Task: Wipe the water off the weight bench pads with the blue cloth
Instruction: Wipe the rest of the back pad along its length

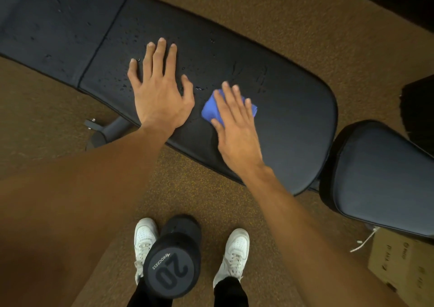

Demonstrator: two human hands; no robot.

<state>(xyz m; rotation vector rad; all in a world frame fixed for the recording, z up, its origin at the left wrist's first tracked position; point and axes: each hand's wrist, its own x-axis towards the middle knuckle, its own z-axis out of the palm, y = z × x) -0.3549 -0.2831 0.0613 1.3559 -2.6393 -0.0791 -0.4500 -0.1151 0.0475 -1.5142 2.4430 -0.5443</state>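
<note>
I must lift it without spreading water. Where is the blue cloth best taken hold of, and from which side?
Pinch the edge of the blue cloth that shows beside the thumb of the right hand, coming from above. The cloth lies folded flat on the bench pad, so probably only that free edge can be caught.

A dumbbell (pixel 172 269) marked 20 sits between white shoes (pixel 234 250) on brown carpet (pixel 187 184), with seemingly a cardboard box (pixel 399 264) far right.

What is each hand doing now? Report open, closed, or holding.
Left hand: open, flat on the bench pad.
Right hand: open, pressing flat on the blue cloth.
</note>
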